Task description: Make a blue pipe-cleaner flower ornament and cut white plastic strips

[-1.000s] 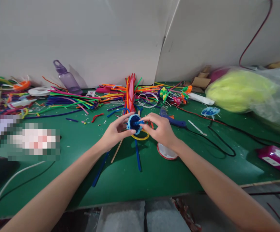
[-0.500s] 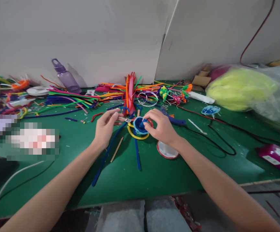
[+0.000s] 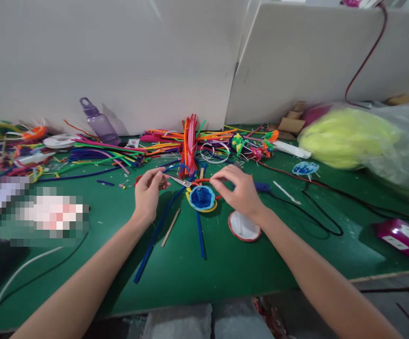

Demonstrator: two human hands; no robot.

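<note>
My left hand (image 3: 150, 190) is closed, thumb against fingers, on the end of a bent blue pipe cleaner (image 3: 178, 167). Scissors (image 3: 183, 181) with red handles lie between my hands, blades pointing left. The fingertips of my right hand (image 3: 238, 190) pinch one handle. Just below is a small blue cup-shaped piece (image 3: 202, 197) with a pale blue rim, over a yellow ring (image 3: 209, 209). Long blue pipe cleaners (image 3: 200, 235) extend toward me, beside a thin wooden stick (image 3: 171, 227). A white disc with a red rim (image 3: 244, 227) lies under my right wrist.
Bundles of coloured pipe cleaners (image 3: 189, 146) and a purple bottle (image 3: 102, 125) line the wall. A blue-handled tool (image 3: 261, 187) trails a black cord at right. Farther right are a bag of yellow material (image 3: 346, 136) and a magenta power strip (image 3: 402, 240).
My right hand has let go of the blue cup-shaped piece and moved to the scissors' handle. The cup-shaped piece now sits lower, and the scissors show more. My left hand stays near the blue pipe cleaner.
</note>
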